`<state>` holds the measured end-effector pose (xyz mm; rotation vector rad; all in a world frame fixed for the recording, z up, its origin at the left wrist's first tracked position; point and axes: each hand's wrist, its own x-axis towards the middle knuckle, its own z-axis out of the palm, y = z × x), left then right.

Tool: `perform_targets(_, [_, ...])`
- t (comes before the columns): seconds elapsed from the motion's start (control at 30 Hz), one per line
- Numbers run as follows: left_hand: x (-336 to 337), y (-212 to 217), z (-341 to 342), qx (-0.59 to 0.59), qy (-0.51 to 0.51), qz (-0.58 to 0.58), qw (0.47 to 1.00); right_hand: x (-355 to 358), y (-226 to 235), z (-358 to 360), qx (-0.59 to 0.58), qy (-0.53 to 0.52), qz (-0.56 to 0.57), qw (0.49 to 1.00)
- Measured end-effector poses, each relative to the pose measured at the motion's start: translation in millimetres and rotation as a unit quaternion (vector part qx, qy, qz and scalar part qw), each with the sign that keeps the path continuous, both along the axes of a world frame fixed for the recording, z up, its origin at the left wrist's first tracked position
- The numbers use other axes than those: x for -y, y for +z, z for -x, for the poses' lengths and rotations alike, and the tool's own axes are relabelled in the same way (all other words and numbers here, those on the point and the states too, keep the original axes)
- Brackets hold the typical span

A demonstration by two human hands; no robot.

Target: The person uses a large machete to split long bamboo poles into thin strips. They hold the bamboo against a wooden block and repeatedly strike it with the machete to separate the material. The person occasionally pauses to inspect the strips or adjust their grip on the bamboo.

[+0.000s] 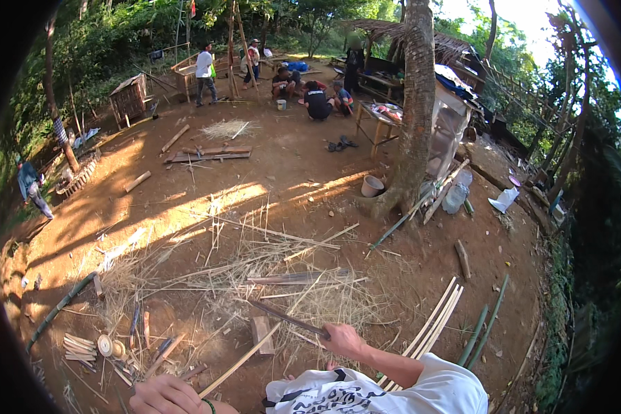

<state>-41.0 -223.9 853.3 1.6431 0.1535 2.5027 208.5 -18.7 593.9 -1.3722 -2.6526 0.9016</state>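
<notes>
My right hand [343, 341] is wrapped round the handle of a machete [290, 319]. Its long dark blade points forward and left, crossing a pale bamboo strip [238, 362]. At the lower left edge, my left hand [165, 396] is closed round the strip's near end; the palm side is hidden, and a green band circles the wrist. From there the strip slants up and right over the ground. Beneath the blade and strip lies a short wooden block [262, 335]. Thin bamboo shavings [324, 303] are scattered around it.
Cut bamboo pieces [79, 347] and a round spool-like thing [105, 346] lie left. Long pale strips [435, 321] and green poles [486, 331] lie right. Beyond stand a tree trunk [417, 103] and a bucket [372, 185]. Several people [317, 101] are farther back.
</notes>
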Motion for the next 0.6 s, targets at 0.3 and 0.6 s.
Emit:
perform_targets(0.3, [-4.8,-2.4,5.1,-0.041,0.043,0.045,0.997,-53.2,-71.3,-1.6,0.041,-0.031,-0.065,0.997])
perform_targets(0.6, [2.2,-5.4,3.5,-0.015,-0.06,0.063,0.996,-28.8,-29.9,-3.4,-0.028,0.027,-0.04,0.998])
